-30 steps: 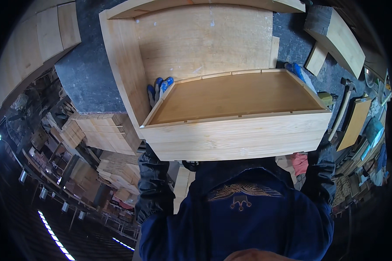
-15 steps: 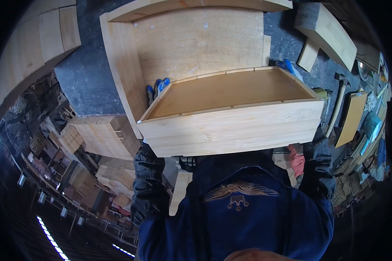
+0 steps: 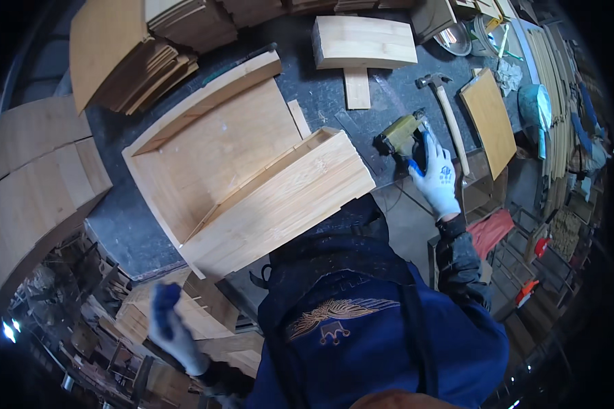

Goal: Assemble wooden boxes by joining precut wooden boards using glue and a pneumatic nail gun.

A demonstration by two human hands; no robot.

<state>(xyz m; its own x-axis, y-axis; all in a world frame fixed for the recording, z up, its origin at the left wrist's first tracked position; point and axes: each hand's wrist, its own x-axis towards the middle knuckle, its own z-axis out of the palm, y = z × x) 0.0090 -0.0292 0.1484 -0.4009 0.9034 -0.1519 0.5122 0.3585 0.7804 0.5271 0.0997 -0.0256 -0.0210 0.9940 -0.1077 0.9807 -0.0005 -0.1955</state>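
Observation:
A wooden box like a drawer lies on the dark table, its near board facing me. The thin bottom panel of an inner frame is tilted along that board. My right hand, in a white glove with blue fingertips, grips the handle of a yellow-green nail gun right of the box. My left hand, gloved the same way, is off the box at the lower left, above stacked wood. Motion smears its fingers, and nothing shows in it.
A claw hammer and a thin tan board lie right of the nail gun. A curved wooden block sits at the back. Stacked panels stand at the far left. A turquoise dipper is at the far right.
Both hands have let go of the box. The right has moved right onto the nail gun; the left has drawn back to the lower left. The view has turned, so the box appears tilted.

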